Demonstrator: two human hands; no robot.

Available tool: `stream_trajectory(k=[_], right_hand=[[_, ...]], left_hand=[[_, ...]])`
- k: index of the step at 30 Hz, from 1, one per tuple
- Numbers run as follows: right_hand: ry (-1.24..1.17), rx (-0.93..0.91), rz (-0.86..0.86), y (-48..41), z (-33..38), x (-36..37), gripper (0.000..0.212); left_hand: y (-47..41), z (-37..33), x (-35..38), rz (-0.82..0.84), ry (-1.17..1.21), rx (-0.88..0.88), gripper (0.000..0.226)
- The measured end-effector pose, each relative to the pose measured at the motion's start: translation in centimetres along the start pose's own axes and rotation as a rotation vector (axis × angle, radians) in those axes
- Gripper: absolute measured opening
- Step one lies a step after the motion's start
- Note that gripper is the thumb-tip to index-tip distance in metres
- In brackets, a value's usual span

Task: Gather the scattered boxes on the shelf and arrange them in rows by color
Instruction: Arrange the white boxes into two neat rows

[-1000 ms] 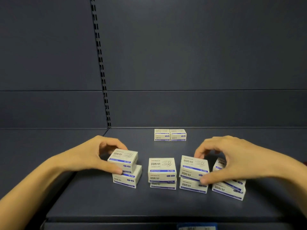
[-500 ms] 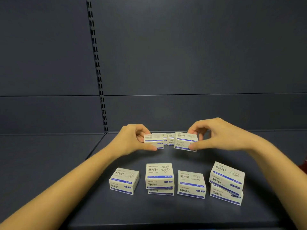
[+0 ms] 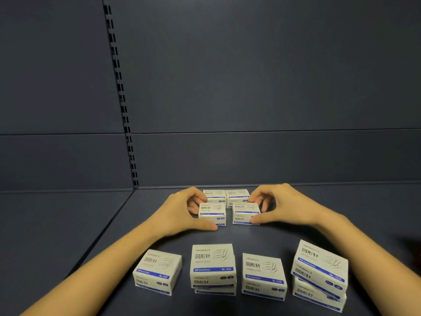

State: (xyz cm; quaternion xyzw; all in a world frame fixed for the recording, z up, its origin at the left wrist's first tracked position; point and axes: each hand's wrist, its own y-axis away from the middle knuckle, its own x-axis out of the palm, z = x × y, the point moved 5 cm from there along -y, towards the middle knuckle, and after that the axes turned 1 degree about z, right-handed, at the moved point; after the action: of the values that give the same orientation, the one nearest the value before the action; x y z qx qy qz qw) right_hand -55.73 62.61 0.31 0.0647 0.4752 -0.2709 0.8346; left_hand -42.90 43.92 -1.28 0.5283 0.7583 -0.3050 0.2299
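Note:
All the boxes are small and white with a blue stripe. Two boxes stand side by side at the back of the dark shelf. Just in front of them, my left hand grips a white box and my right hand grips another white box. Both held boxes rest on the shelf, a small gap apart. Nearer to me is a row: a single box, a stack of two, a single box and a skewed stack of two.
The dark back wall rises right behind the back boxes. A slotted upright and a seam divide this shelf from the neighbouring shelf section on the left. My forearms pass on either side of the near row.
Each hand lifted the top box off a near stack, carried it to the back and set it down in front of the back pair. The view has tilted down and closer.

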Motion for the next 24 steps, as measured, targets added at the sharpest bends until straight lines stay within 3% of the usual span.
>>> stream_trajectory(k=[9,18,24], right_hand=[[-0.016,-0.065,-0.124,-0.03,0.67,0.34,0.032],[-0.013,-0.082,-0.165,-0.56,0.51,0.27,0.026],[0.041,-0.092,-0.159,-0.30,0.53,0.35,0.022]], left_hand=[[0.25,0.39,-0.73,-0.059,0.022,0.022,0.034],[-0.22,0.47,-0.27,-0.108,0.022,0.040,0.036],[0.34,0.70,-0.64,-0.047,0.136,-0.018,0.042]])
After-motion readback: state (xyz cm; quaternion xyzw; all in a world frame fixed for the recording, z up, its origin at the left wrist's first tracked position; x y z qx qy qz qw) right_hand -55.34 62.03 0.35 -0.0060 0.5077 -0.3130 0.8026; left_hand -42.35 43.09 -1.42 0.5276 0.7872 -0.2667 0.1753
